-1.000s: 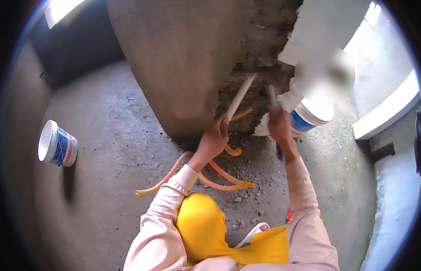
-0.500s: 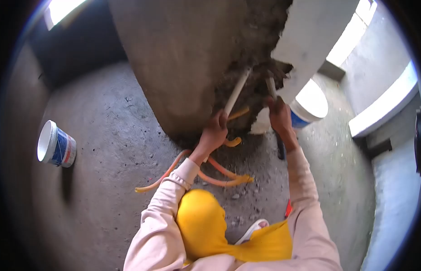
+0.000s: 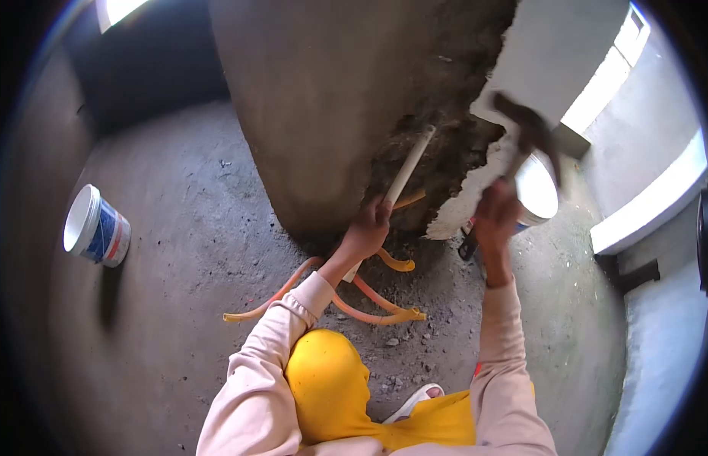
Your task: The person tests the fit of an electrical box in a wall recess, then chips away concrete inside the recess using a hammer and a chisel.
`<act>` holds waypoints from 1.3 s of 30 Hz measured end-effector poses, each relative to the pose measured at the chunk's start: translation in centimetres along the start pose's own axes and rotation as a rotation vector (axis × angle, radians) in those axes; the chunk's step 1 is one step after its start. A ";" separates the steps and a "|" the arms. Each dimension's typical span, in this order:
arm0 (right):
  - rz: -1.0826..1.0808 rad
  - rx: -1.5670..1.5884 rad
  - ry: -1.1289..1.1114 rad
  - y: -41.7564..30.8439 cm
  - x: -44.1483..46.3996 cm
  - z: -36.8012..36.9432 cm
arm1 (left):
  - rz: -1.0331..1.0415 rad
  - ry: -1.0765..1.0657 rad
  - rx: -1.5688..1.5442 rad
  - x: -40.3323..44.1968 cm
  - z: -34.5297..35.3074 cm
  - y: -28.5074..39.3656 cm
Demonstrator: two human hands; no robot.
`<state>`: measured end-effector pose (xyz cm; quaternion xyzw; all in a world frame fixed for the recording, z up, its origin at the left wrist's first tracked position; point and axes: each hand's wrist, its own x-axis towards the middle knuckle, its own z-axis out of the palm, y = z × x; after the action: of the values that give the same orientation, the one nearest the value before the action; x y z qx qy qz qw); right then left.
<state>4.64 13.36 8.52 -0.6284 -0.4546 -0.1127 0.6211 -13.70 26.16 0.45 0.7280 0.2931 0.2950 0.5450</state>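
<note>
My left hand (image 3: 368, 229) is closed around a white pipe (image 3: 409, 167). Its upper end meets the broken, dark hollow (image 3: 464, 148) in the wall, and a short piece shows below my wrist. In my right hand (image 3: 497, 211) is a claw hammer (image 3: 530, 129), raised to the right of the hollow and blurred by motion; its head is apart from wall and pipe. Orange flexible conduits (image 3: 378, 310) curve over the floor beneath my left forearm. Another orange conduit end (image 3: 411, 199) sticks out beside the white pipe.
A white and blue bucket (image 3: 103, 232) stands on the floor at the left. Another bucket (image 3: 538, 194) is behind my right hand. Rubble (image 3: 403, 342) lies below the wall (image 3: 308, 99). A dark-handled object (image 3: 468, 245) rests near the wall's base.
My right hand has swung the hammer away from the hollow, up and to the right. My left hand keeps its hold on the white pipe. The view has shifted slightly.
</note>
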 end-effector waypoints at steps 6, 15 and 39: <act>-0.080 -0.539 -0.239 7.2 -1.5 2.9 | -0.242 -0.094 -0.124 -0.2 0.0 0.9; -0.160 0.316 0.138 -0.3 -0.3 -0.6 | -0.351 -0.180 -0.421 -0.4 0.0 0.9; -0.026 0.174 0.036 -2.7 0.9 0.1 | -0.504 -0.222 -0.806 -1.3 1.9 3.2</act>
<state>3.18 13.30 10.99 -0.5641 -0.4595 -0.0918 0.6799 -12.80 23.30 3.01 0.3925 0.2631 0.1644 0.8658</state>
